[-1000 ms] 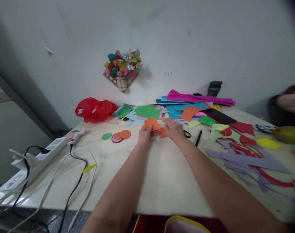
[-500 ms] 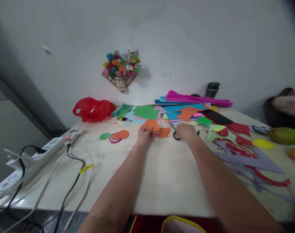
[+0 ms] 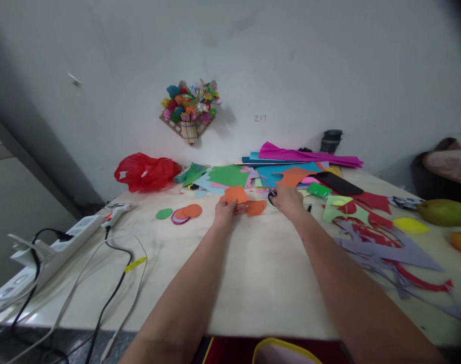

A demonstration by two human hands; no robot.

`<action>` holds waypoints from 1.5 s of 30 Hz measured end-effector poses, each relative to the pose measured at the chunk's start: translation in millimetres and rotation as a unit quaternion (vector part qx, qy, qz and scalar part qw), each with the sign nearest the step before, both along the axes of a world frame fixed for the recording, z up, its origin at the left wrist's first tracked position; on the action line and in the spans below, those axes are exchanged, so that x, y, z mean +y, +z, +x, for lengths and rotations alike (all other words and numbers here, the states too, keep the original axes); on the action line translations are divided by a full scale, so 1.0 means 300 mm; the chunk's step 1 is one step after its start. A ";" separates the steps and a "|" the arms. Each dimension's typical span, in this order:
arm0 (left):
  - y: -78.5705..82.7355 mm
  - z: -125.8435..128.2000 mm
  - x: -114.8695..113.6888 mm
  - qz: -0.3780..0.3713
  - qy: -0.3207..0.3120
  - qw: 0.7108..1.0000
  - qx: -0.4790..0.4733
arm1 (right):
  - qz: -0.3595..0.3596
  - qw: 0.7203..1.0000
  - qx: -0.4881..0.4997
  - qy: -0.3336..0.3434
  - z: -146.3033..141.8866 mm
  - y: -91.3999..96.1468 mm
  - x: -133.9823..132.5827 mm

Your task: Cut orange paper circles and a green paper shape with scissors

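Observation:
Between the thumb and fingers of my left hand (image 3: 224, 211) is an orange sheet piece (image 3: 236, 194), held just above the table. A second orange scrap (image 3: 256, 208) lies just right of that hand, by its fingertips. My right hand (image 3: 288, 201) is closed around the dark handles of a pair of scissors (image 3: 271, 192). Their blades point up and left, apart from the orange piece. To the left, a green disc (image 3: 164, 214) lies near overlapping orange discs (image 3: 193, 210), which rest on a red-rimmed disc.
Coloured sheets (image 3: 230, 175) and a black phone-like slab (image 3: 338, 182) lie at the back. Purple and red offcuts (image 3: 382, 242) spread at right, near a mango (image 3: 445, 212). A red plastic bag (image 3: 147, 172) sits back left; a power strip (image 3: 59, 247) and cables occupy the left edge.
My right hand has shifted slightly up and left, turning the scissors so the blades point higher. My left hand stays in place, with the orange piece slightly tilted.

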State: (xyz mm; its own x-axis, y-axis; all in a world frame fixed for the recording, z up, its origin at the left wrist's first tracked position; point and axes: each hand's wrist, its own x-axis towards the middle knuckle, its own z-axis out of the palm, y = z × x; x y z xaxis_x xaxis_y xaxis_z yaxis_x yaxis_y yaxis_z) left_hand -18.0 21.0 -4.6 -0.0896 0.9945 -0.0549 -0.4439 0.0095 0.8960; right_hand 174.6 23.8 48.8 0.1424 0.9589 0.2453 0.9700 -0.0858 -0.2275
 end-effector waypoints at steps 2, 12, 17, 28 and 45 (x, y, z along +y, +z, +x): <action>0.001 -0.002 0.001 -0.004 -0.004 1.000 0.003 | 0.012 0.998 0.057 0.021 -0.016 -0.005 0.005; 0.002 -0.024 0.003 0.018 -0.015 0.999 -0.027 | -0.019 0.887 0.448 0.116 -0.114 -0.085 0.032; 0.006 -0.023 -0.004 0.019 -0.036 0.999 -0.027 | -0.003 0.825 0.548 0.135 -0.146 -0.084 0.011; -0.006 -0.028 -0.005 0.029 -0.073 0.995 0.054 | 0.060 0.749 0.649 0.116 -0.162 -0.109 0.026; 0.011 -0.027 -0.006 0.005 0.020 1.000 0.006 | -0.043 0.748 0.654 0.109 -0.190 -0.106 -0.015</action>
